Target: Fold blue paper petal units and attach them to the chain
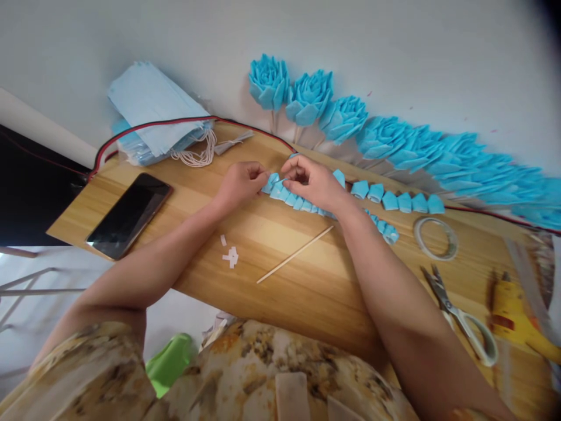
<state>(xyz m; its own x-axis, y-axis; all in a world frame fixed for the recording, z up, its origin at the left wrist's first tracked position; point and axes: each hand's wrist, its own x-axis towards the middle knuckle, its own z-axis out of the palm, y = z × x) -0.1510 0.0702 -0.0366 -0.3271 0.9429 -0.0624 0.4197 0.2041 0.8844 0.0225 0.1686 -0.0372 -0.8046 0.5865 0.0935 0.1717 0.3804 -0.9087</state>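
My left hand (245,182) is closed, its thumb and forefinger pinched at the edge of a folded blue petal (272,182). Just to the right, my right hand (312,182) bends its fingers over the same spot, thumb and forefinger drawn together; a small pale sliver shows by their tips, too small to name. Below both hands runs an overlapping row of blue petals (298,202), partly hidden by the right hand. More blue petals (390,201) lie in a line beyond my right wrist. A thin wooden stick (294,255) rests nearer to me, beside small white paper pieces (232,257).
Blue fabric roses (309,96) on sticks lean along the wall. Stacked face masks (153,111) and a phone (130,215) lie left. A tape roll (416,237), scissors (460,316) and a yellow glue gun (511,310) are right. A red-black cable (153,124) follows the table's back.
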